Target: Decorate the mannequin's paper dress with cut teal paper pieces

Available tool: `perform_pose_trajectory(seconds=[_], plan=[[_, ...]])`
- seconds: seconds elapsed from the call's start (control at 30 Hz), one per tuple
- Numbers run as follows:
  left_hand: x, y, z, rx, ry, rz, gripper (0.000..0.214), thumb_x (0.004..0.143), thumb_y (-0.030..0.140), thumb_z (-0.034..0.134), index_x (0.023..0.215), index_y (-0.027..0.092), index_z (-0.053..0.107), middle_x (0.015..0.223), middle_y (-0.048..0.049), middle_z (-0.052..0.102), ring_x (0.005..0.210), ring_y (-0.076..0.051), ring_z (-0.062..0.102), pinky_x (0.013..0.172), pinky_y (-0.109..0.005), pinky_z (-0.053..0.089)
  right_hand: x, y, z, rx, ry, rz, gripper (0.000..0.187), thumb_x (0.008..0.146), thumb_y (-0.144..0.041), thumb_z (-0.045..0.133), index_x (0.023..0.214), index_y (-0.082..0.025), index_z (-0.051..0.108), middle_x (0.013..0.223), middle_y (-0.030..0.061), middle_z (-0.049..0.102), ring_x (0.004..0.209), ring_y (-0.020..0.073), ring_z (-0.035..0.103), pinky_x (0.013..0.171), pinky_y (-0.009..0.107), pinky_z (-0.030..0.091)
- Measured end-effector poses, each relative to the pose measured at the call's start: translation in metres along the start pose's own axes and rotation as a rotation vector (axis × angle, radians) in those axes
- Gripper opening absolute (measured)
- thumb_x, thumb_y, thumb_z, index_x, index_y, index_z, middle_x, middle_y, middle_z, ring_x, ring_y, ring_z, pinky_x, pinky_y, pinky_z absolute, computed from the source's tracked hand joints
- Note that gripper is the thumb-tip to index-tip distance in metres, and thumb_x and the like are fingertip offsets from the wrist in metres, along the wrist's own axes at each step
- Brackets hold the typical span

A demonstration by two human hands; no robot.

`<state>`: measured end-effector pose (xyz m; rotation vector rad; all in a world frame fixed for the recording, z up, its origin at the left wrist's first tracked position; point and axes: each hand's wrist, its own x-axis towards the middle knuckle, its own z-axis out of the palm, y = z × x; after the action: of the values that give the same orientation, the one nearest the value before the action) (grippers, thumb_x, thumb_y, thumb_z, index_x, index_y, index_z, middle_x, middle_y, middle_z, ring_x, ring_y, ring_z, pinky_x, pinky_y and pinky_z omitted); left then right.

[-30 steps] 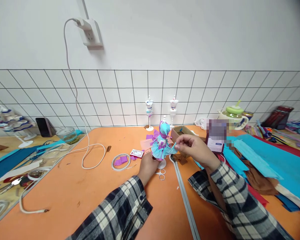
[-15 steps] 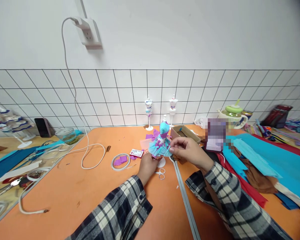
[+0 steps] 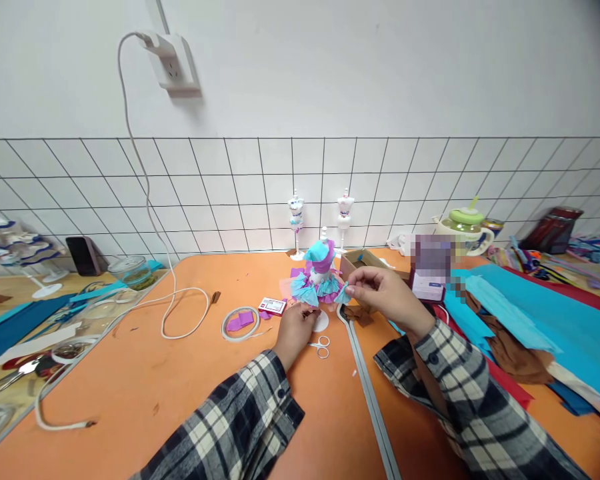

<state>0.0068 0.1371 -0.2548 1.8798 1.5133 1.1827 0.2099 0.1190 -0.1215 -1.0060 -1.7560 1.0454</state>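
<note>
A mini mannequin (image 3: 321, 268) in a blue and purple dress stands on a round white base (image 3: 321, 323) in the middle of the orange table. My left hand (image 3: 295, 333) is closed low at the stand, just under the hem; its fingertips are partly hidden there. Between the thumb and finger of my right hand (image 3: 386, 293), a corner of the light blue skirt (image 3: 343, 293) is pinched and drawn out to the right. Small scissors (image 3: 322, 347) lie by the base, close to my left hand. Left of that hand are a red-and-white small box (image 3: 273, 306) and purple fabric pieces (image 3: 241, 321).
Two more mini mannequins (image 3: 296, 220) stand by the tiled wall, near a cardboard box (image 3: 364, 261). A grey metal strip (image 3: 369, 393) runs toward me. Blue cloth (image 3: 545, 313) is heaped on the right. A white cable (image 3: 174, 293) loops across the left.
The mannequin has turned, its purple chest band now to the right, and it leans or sits slightly further left. My right hand now pulls the skirt corner outward.
</note>
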Motion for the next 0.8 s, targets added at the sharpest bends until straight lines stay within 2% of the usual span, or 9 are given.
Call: perform_pose_trajectory(seconds=[0.27,0.43,0.57,0.8], plan=[[0.001,0.000,-0.001,0.024,-0.010,0.004,0.014,0.080,0.018,0.055,0.078,0.018,0.068,0.080,-0.0019,0.071,0.075,-0.016,0.062,0.069,-0.025,0.043,0.000,-0.002,0.004,-0.017,-0.002,0.026,0.021,0.074,-0.038,0.068,0.078,-0.018,0.062,0.068,-0.0011,0.053,0.057,0.0103,0.043,0.051,0.023,0.034],[0.001,0.004,-0.002,0.043,0.012,-0.046,0.012,0.078,0.021,0.058,0.074,0.016,0.068,0.073,-0.0020,0.069,0.067,-0.016,0.060,0.063,-0.024,0.040,0.001,-0.001,0.004,-0.016,-0.001,0.028,0.023,0.073,-0.039,0.069,0.079,-0.018,0.062,0.067,-0.0019,0.051,0.055,0.0095,0.042,0.051,0.023,0.033],[0.001,0.006,-0.003,0.048,0.007,-0.070,0.013,0.078,0.023,0.059,0.074,0.016,0.069,0.070,-0.0019,0.068,0.063,-0.015,0.058,0.059,-0.024,0.038,0.000,-0.002,0.013,0.017,-0.029,0.025,0.026,0.071,-0.040,0.071,0.077,-0.017,0.062,0.062,-0.0029,0.049,0.054,0.0097,0.043,0.049,0.023,0.033],[0.000,0.009,-0.002,0.026,-0.007,-0.074,0.013,0.075,0.025,0.062,0.070,0.015,0.068,0.064,-0.0006,0.067,0.061,-0.015,0.059,0.057,-0.023,0.038,0.000,0.000,0.020,0.010,-0.075,0.029,0.020,0.073,-0.035,0.068,0.077,-0.017,0.062,0.060,-0.0036,0.049,0.051,0.0090,0.041,0.047,0.022,0.031]])
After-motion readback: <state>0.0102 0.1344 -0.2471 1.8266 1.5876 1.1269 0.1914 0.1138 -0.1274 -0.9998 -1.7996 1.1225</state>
